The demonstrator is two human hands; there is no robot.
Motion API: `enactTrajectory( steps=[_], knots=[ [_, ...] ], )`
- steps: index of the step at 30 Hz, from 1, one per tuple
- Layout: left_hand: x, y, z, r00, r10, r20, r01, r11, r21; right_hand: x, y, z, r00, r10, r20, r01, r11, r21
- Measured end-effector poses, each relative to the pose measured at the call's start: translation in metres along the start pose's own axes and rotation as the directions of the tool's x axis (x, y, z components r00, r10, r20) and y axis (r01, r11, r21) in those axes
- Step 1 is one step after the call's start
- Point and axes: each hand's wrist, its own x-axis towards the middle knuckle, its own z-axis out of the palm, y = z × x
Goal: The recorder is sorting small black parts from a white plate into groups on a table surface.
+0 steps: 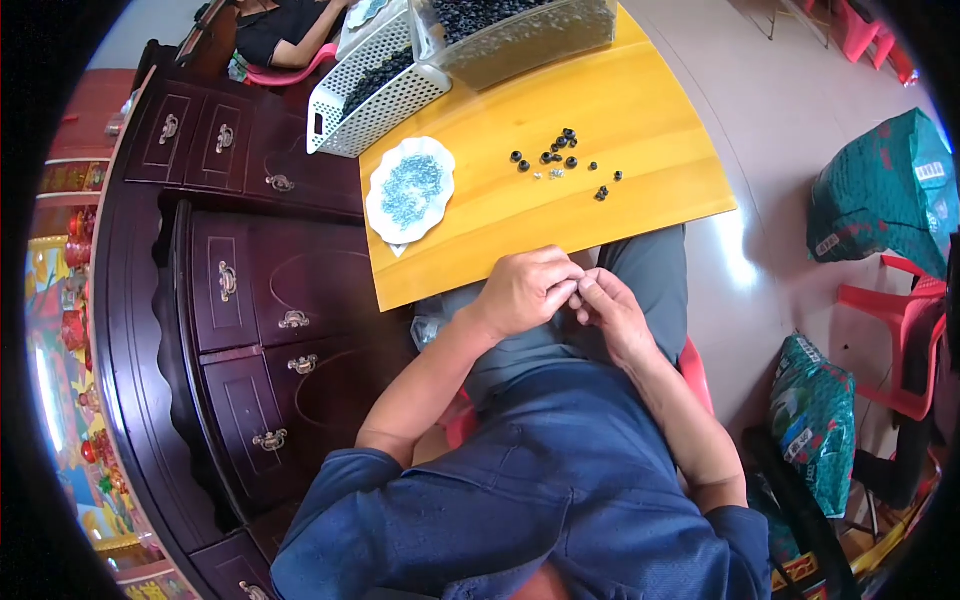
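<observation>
Prob light, stiff, rolly black bits [571, 162] on counter [490, 215]; pinch by sides. L hand [526, 293], R hand [615, 312]: fingers pressed tog. at tips, can't tell on what.

A desk [480, 235] is carrying a tub [530, 62] and a basket [395, 115] at its far end; a plate [376, 200] (scalloped, white) is sitting left, black pieces [571, 162] lying scattered rightward.
</observation>
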Motion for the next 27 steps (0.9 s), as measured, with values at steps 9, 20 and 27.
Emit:
enactTrajectory(
  steps=[9, 20, 27],
  knots=[
    [-0.005, 0.002, -0.008, 0.998, -0.058, 0.032, 0.062, 0.984, -0.165, -0.004, -0.005, 0.003, 0.999, -0.034, 0.033, 0.035, 0.998, -0.045],
    [-0.012, -0.003, -0.005, 0.973, -0.230, -0.009, 0.208, 0.896, -0.393, 0.000, 0.001, 0.008, 0.995, -0.091, 0.043, 0.095, 0.989, -0.115],
    [-0.017, -0.019, 0.006, 0.927, -0.374, -0.018, 0.316, 0.808, -0.498, 0.007, -0.006, 0.016, 0.959, -0.282, -0.040, 0.209, 0.793, -0.572]
  ],
)
